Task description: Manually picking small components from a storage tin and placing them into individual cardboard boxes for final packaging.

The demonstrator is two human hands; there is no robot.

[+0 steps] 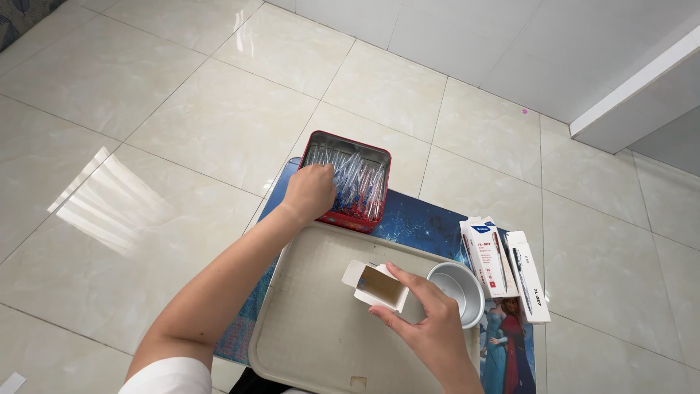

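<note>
pens fill the red tin at the tray's far edge, the left hand reaching in and closing on some. right of it, the right hand grips an open small box over the beige tray, beside a metal cup.

Bright, even daylight; window glare on the floor tiles; sharp focus throughout.

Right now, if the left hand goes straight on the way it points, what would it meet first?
The left hand reaches into the red rectangular metal tin, fingers toward the clear wrapped pens inside. It would likely meet those pens first, if it does not touch them already; depth is unclear here.
</note>
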